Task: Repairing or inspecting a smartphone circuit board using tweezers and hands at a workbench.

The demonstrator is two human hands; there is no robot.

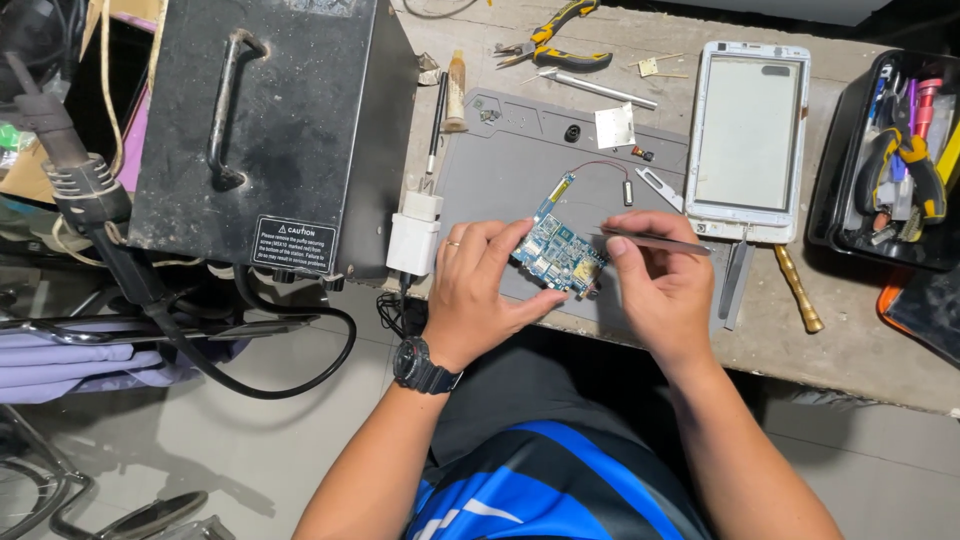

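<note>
My left hand (480, 290) grips a small blue circuit board (558, 252) by its left edge, holding it just above a grey work mat (520, 170). A thin flex strip and a red wire run from the board toward the mat's far side. My right hand (660, 280) pinches metal tweezers (655, 241) lying across its fingers, with the fingertips touching the board's right edge. A black watch sits on my left wrist.
A phone frame with a glass panel (748, 135) lies to the right of the mat. Far right stands a black tray of tools (890, 150). A black metal box with a handle (265, 130) stands left, a white charger (415, 235) beside it. Pliers (550, 45) lie at the back.
</note>
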